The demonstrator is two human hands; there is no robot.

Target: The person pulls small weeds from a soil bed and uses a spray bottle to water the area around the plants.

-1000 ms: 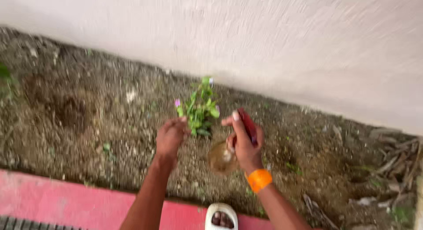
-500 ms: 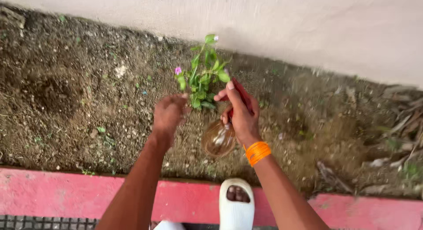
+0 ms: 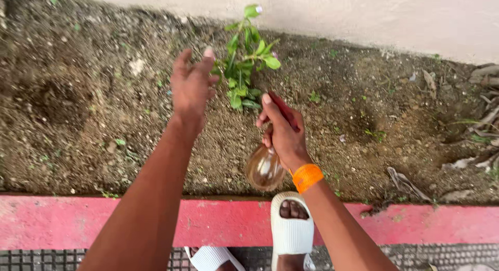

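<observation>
Head view. The left hand (image 3: 191, 86) is hovering with fingers spread loosely, holding nothing, just at the 9 o'clock side of one small green plant (image 3: 247, 58) that is standing upright in the soil bed (image 3: 93, 120) near the pale wall (image 3: 364, 16). The right hand (image 3: 281, 133), wearing one orange wristband (image 3: 306, 177), is gripping one clear spray bottle (image 3: 265, 167) by its red head, fingers closed around it, at the plant's 5 o'clock. Two white sandals (image 3: 291, 229) are resting by one pink curb (image 3: 62, 221) at 6 o'clock.
</observation>
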